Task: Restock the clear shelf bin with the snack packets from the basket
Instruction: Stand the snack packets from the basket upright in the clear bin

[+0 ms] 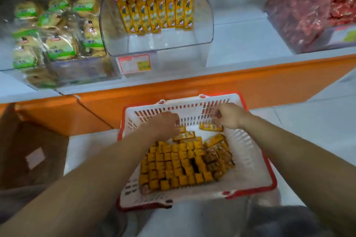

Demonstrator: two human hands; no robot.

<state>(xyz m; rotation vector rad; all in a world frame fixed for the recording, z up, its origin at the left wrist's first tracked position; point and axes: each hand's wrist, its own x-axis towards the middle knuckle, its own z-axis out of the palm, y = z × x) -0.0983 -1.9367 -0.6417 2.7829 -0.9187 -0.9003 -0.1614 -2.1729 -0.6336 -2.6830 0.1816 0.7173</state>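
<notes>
The left hand [167,124] reaches into the far end of the basket [248,152], fingers curled down onto loose snack packets [184,135]. Blur hides whether its grip has closed on one, so I cannot tell. The right hand [229,116] hovers at the basket's far wall with fingers bent, and its grip is just as unreadable. A single packet [211,127] lies flat just below its fingertips, long axis running left to right. The loose ones by the left hand also lie flat, lengthwise across the basket and slightly slanted. Nearer the person, a packed block [173,165] stands on end in tight rows, showing only square yellow tops; its right-hand rows are brownish and smeared. The basket is white with a red rim, its left side partly hidden by the left forearm. Beyond it, on the orange-edged shelf [250,82], the clear shelf bin [165,49] holds a row of yellow packets [156,11] upright against its back wall. Its price label [134,63] is unreadable. Bins of green-labelled pastries [59,44] and red packets [300,11] flank it, and a cardboard box [32,150] sits at the left.
</notes>
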